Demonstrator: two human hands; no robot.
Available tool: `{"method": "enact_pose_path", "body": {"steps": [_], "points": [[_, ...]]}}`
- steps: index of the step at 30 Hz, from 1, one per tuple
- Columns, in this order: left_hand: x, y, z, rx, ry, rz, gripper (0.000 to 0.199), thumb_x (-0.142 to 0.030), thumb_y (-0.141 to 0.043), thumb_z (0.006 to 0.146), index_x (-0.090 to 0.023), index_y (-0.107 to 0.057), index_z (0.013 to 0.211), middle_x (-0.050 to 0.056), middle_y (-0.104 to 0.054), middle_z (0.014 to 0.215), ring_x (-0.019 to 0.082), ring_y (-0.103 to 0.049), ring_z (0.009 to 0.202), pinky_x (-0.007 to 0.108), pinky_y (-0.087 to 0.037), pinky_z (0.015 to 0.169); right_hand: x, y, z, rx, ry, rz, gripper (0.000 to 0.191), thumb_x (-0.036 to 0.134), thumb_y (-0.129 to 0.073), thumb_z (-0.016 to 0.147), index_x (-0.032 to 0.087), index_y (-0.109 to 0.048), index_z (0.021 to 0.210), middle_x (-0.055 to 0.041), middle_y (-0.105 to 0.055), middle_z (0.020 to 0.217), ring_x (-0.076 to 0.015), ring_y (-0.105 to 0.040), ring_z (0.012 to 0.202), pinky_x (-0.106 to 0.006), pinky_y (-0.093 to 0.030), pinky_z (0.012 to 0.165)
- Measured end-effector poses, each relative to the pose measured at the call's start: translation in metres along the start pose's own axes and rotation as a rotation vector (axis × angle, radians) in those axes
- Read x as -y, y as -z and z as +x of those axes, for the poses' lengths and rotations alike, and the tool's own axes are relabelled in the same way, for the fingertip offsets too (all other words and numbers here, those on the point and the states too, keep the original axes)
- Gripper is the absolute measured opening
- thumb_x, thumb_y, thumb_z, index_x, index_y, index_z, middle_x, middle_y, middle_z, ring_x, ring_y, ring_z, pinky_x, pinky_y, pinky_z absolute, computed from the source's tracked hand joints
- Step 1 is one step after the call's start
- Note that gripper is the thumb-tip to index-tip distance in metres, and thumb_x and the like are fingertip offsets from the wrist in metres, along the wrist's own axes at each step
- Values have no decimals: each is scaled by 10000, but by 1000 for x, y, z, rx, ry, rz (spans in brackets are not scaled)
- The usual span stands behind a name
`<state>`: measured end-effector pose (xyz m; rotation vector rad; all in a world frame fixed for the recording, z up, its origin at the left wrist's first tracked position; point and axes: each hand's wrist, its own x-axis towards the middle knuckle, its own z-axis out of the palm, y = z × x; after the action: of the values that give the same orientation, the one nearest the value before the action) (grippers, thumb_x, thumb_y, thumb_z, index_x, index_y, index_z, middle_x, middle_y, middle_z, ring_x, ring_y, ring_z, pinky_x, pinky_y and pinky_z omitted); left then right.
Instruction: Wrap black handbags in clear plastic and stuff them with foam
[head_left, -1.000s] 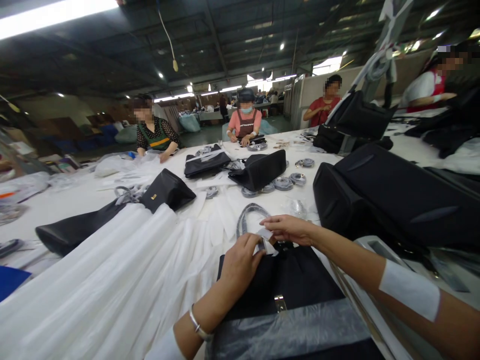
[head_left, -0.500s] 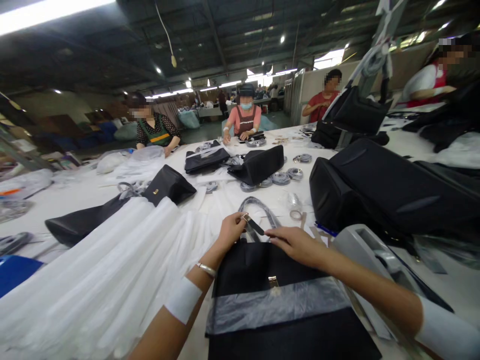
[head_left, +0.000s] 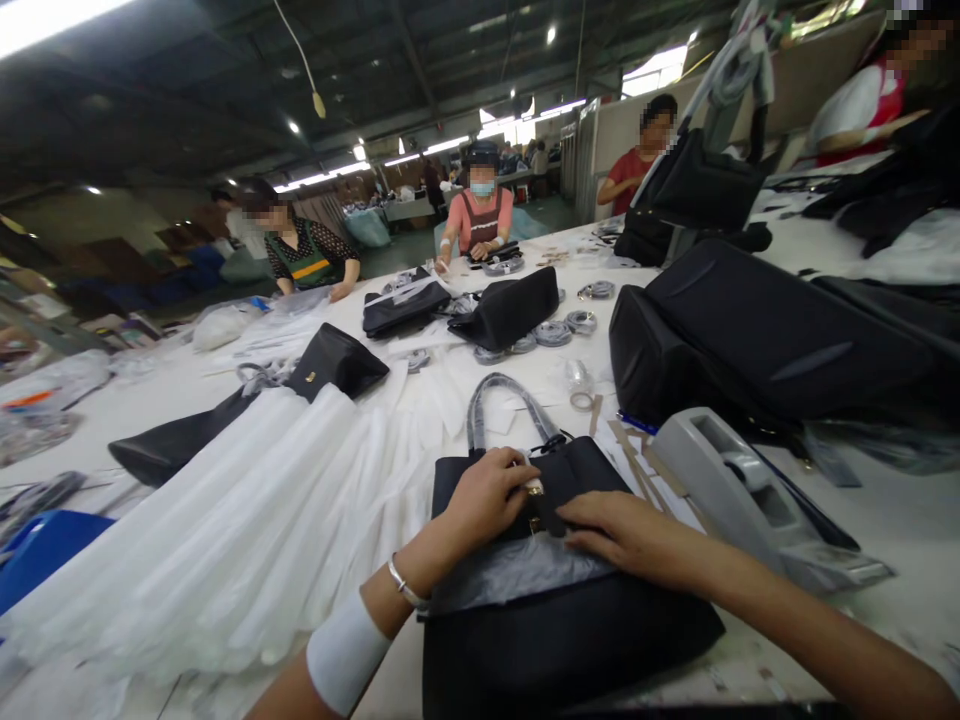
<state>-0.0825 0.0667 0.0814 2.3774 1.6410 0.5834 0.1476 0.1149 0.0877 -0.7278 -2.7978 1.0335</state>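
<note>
A black handbag (head_left: 525, 640) lies on the table in front of me, a band of clear plastic film (head_left: 517, 578) across its front. Its looped handle (head_left: 501, 385) is wrapped in film and stands up at the far side. My left hand (head_left: 487, 500) is closed on a short black closure tab (head_left: 551, 515) with gold metal hardware (head_left: 534, 490), low over the bag's upper front. My right hand (head_left: 630, 535) has thumb and fingertips at the tab's lower end, closed on its edge. The left fingers partly hide the tab's top.
White rolled padding (head_left: 225, 530) is piled at left. A grey tape dispenser (head_left: 720, 480) stands at right, near large black bags (head_left: 780, 330). More black bags (head_left: 510, 308) and coiled wrapped straps (head_left: 553, 332) lie farther back. Co-workers (head_left: 480, 215) sit across the table.
Both hands have come down and nearer with the tab, from above the bag's top edge onto its front. The handle now stands clear behind them. The camera view has shifted slightly.
</note>
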Motion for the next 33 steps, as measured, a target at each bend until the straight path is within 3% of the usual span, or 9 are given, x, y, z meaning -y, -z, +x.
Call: {"method": "enact_pose_path", "body": {"steps": [4, 8, 12, 16, 21, 27, 33], "points": [[-6, -4, -12, 181, -115, 127, 263, -213, -578, 886, -219, -653, 1137, 57, -630, 1091, 213, -575, 967, 325, -491, 853, -1, -11, -16, -48, 9, -20, 370, 360, -572, 915, 225, -640, 1253, -86, -690, 1163, -268, -612, 1092, -367, -447, 947], [-12, -10, -18, 190, -124, 214, 221, -256, -615, 871, -193, -655, 1079, 72, -635, 1097, 237, -570, 963, 352, -496, 826, -6, -16, -15, -114, 35, 13, 287, 324, -504, 952, 229, -699, 1140, -64, -724, 1060, -234, -648, 999, -333, -476, 881], [-15, -17, -20, 68, -36, 99, 162, -225, -570, 903, -195, -675, 1023, 63, -662, 1053, 214, -598, 959, 321, -495, 827, -17, -14, 5, -293, 52, 0, 300, 223, -449, 955, 203, -692, 1129, -75, -716, 1077, -211, -648, 1003, -325, -476, 913], [-15, -11, -18, -217, 131, -216, 164, -273, -562, 929, -203, -704, 970, 44, -689, 980, 173, -637, 901, 273, -490, 809, -30, -10, 41, -365, 111, -121, 329, 146, -473, 911, 168, -649, 1189, -112, -667, 1190, -233, -590, 1124, -364, -440, 995], [-9, 6, -15, -459, 283, -383, 165, -319, -611, 900, -210, -724, 951, 28, -705, 911, 173, -647, 848, 266, -484, 763, -40, -7, 87, -170, 113, -186, 333, 161, -489, 914, 153, -645, 1208, -133, -668, 1182, -246, -592, 1128, -352, -439, 975], [4, 12, -12, -523, 375, -494, 198, -345, -609, 890, -196, -725, 949, 39, -716, 939, 190, -656, 897, 255, -502, 744, -45, 7, 109, -49, 119, -186, 285, 268, -537, 904, 181, -723, 1101, -123, -718, 1037, -266, -642, 992, -339, -463, 851], [14, 10, -5, -541, 369, -551, 214, -340, -588, 902, -186, -721, 966, 50, -714, 965, 190, -658, 921, 261, -532, 750, -46, 24, 124, 154, 140, -107, 303, 405, -537, 905, 226, -746, 1032, -24, -750, 897, -168, -675, 802, -225, -475, 707]]}}
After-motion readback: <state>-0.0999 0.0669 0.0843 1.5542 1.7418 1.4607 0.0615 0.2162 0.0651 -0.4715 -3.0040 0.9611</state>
